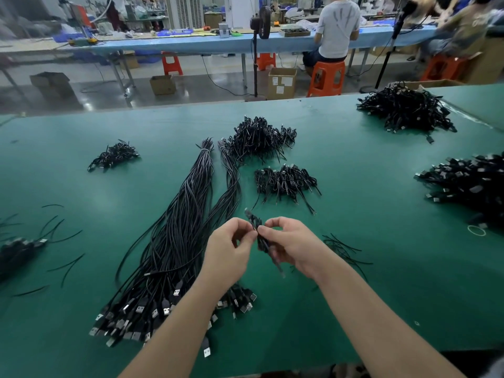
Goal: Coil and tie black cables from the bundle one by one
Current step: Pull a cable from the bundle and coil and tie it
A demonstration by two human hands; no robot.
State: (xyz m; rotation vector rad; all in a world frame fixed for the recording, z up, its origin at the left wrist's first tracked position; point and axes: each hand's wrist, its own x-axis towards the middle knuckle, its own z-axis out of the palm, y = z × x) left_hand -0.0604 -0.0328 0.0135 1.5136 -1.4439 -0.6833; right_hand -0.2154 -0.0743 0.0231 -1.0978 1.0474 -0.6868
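Green matting covers your worktop (354,241), with a blue-topped bench and orange stools behind it. Your left hand (229,249) and right hand (289,246) meet above the worktop, both pinching a small coiled black cable (260,236) between thumb and fingertips; the coil is blurred, so its tie cannot be made out. Just left of your hands lies the long bundle of straight black USB cables (185,227), plugs toward you. Beyond your hands sit heaps of finished coils (283,181), a larger heap (259,137) behind them. Short black tie wires (341,248) lie near your right hand.
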